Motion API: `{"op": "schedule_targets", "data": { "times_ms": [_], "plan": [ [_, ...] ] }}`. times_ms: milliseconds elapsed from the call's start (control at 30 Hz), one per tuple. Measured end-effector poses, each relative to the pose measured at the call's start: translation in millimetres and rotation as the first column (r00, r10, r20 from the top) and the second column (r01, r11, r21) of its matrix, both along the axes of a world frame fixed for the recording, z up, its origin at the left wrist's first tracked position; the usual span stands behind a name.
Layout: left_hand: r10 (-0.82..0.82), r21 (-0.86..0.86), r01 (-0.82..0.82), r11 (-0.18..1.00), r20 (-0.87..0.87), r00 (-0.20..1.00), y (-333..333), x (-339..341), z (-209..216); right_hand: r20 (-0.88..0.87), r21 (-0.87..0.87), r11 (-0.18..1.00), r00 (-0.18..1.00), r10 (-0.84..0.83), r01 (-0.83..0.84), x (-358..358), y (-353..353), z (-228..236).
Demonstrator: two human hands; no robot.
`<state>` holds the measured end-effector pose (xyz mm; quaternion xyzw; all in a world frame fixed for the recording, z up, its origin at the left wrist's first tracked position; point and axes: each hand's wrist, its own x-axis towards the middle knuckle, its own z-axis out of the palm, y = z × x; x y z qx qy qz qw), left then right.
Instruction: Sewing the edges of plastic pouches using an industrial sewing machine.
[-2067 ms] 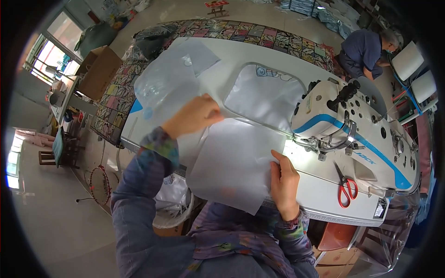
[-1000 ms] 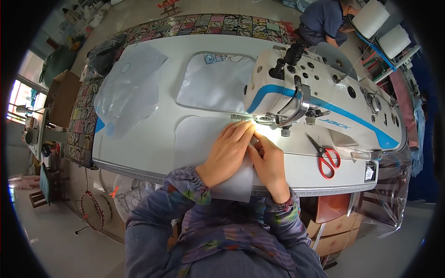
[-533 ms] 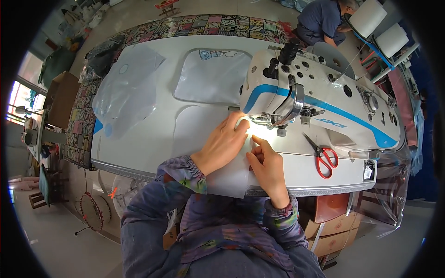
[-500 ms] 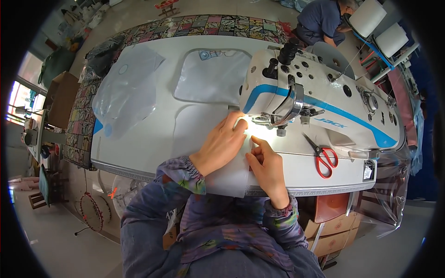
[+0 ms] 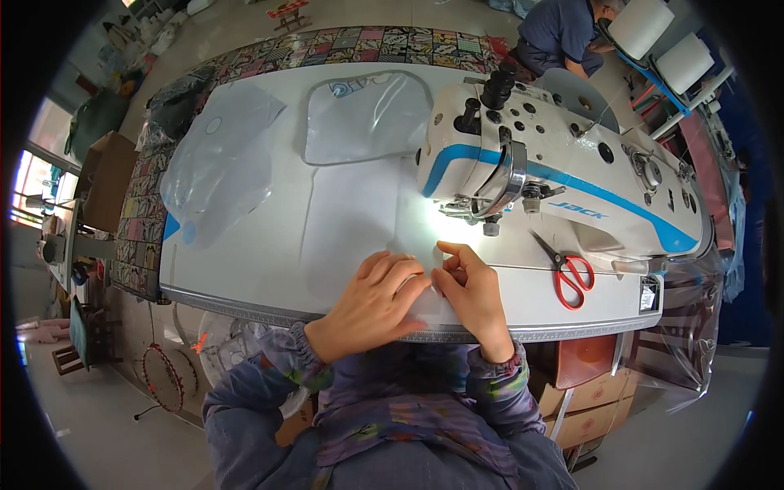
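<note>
The translucent plastic sheet (image 5: 351, 212) lies flat on the sewing table (image 5: 204, 269), left of the lit presser foot (image 5: 467, 214), its far end meeting the bound panel. It has slid away from the person, nudging that panel outward too; I'd judge that a length of its right edge has gone past the foot, though I can't make out stitches.

The left hand (image 5: 376, 298) has dropped back from the foot to the table's near edge, fingers loosely curled over the sheet. The right hand (image 5: 474, 298) stays by the sheet's right edge, thumb and forefinger close together; whether they pinch it I can't tell.

The bound panel (image 5: 367, 122) is glossy, round-cornered and dark-edged. Further left lie crinkled clear film pieces (image 5: 220, 163). Right stands the hard white sewing machine (image 5: 563, 188), striped blue, with red-handled scissors (image 5: 576, 279) before it. Beyond are patchwork-print cloth (image 5: 351, 51) and fat white thread cones (image 5: 641, 28).
</note>
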<state>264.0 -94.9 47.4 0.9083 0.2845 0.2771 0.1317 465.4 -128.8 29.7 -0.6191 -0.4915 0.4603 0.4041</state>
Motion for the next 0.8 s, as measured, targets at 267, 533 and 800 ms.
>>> {"op": "schedule_targets", "data": {
  "times_ms": [267,533,800],
  "plan": [
    [-0.062,-0.232,0.088,0.969,0.116,0.991,30.6,-3.4,-27.8,-0.027,-0.001,1.0,1.0,-0.006,0.006,2.4,6.1,-6.9],
    [-0.065,-0.165,0.086,0.982,0.129,0.99,60.2,4.4,-36.6,-0.024,-0.025,0.999,0.999,-0.042,0.041,-1.5,21.9,-1.3],
    [-0.134,-0.047,0.137,0.989,0.059,0.989,89.8,9.9,-36.9,0.097,0.002,1.0,0.995,-0.013,0.013,0.1,25.5,2.7]
  ]
}}
